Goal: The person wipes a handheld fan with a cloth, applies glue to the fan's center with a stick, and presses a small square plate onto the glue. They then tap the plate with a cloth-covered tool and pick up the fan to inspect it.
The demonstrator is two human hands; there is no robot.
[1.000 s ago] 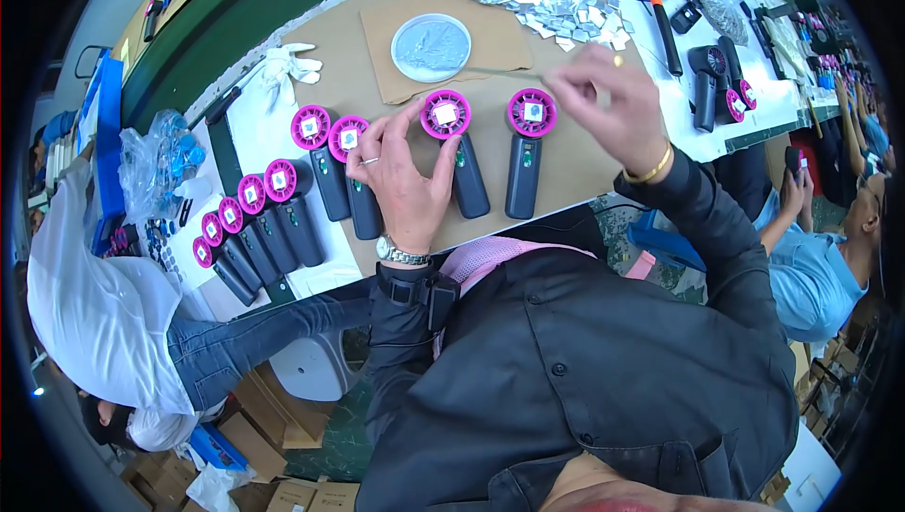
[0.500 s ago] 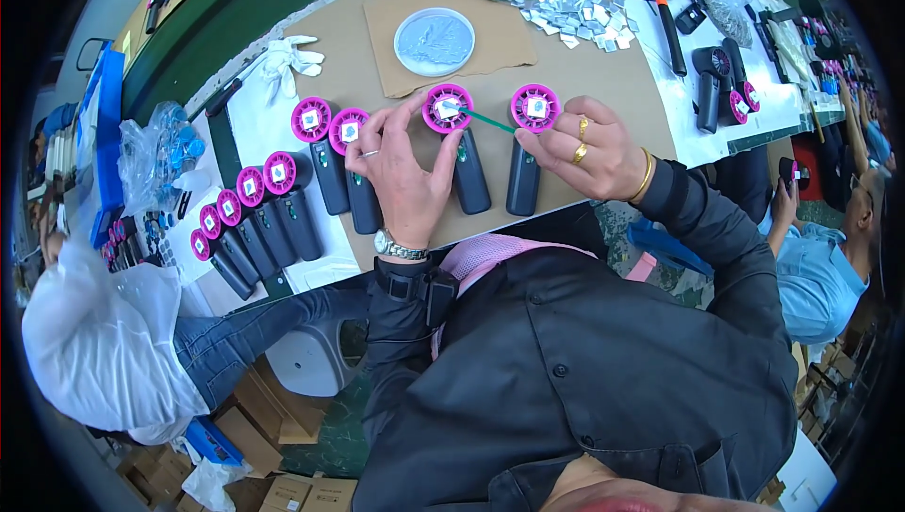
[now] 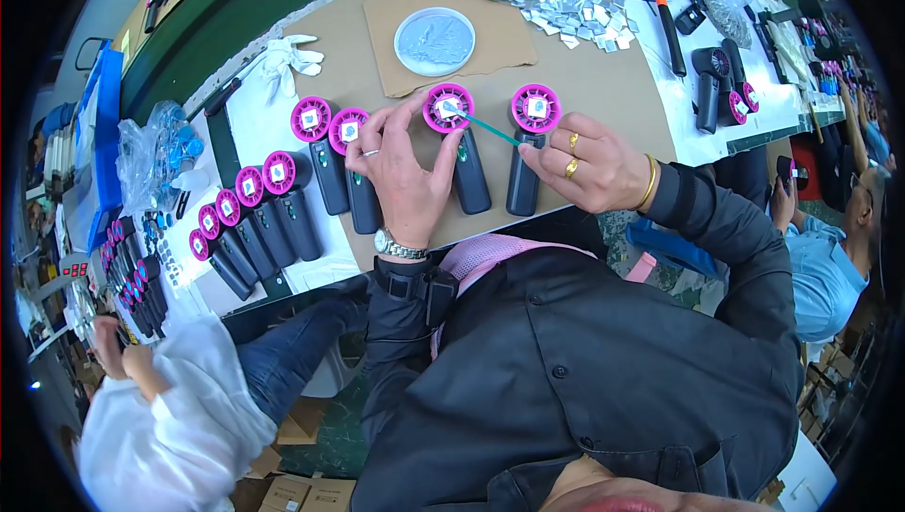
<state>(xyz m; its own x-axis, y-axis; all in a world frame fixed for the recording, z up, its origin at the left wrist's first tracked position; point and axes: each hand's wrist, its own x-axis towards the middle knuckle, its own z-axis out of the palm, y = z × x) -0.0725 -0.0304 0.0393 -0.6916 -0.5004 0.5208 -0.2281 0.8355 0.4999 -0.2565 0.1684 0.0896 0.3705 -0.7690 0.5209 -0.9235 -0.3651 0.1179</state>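
Note:
My left hand [image 3: 407, 168] grips the pink head of a dark-handled handheld fan [image 3: 472, 177], thumb and forefinger at its rim. A white square [image 3: 448, 109] with a grey smear sits in the middle of that head. Pinched in my right hand [image 3: 596, 163] is a thin green stick [image 3: 492, 128], its tip on the white square. Another fan [image 3: 536, 108] lies just right, partly behind my right fingers. Beside my left hand lie two more fans, one [image 3: 350, 130] partly covered by its fingers. A round dish of grey paste [image 3: 435, 41] rests beyond on cardboard.
Several fans [image 3: 279, 173] line the table's left side, near a white glove [image 3: 288, 61]. Silver-white squares [image 3: 603, 22] spill from plastic at the back. An orange-and-black handled tool [image 3: 670, 33] lies right. A person in white [image 3: 184, 408] sits left; another in blue [image 3: 815, 276] sits right.
My right hand has shifted slightly right and down, with the green stick still touching the white square. My left hand stays put. The person in white has leaned back, uncovering more fans.

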